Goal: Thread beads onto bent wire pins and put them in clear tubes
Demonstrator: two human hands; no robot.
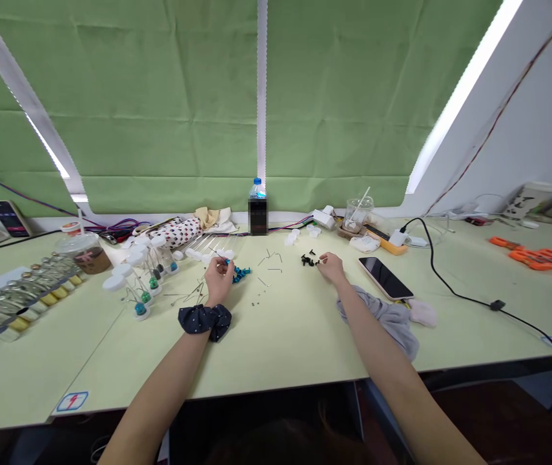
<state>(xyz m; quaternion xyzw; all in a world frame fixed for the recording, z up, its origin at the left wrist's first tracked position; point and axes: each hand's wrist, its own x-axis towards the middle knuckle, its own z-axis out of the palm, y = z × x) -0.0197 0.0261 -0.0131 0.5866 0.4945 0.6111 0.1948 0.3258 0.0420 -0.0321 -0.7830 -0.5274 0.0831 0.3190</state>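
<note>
My left hand (219, 278), dark scrunchie (204, 320) on the wrist, is pinched on a thin metal pin (221, 257) just beside the blue pieces (241, 274). My right hand (331, 266) has its fingertips at the edge of the small black pieces (308, 260) — whether one is gripped, I cannot tell. This looks like the picking stage. Any next move calls for a fine pinch, as the parts are tiny and loose pins (270, 258) lie between my hands. The phone (385, 278) lies near my right hand.

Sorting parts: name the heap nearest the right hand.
The small black parts, beside the right hand; the small blue parts lie by the left hand.
</note>
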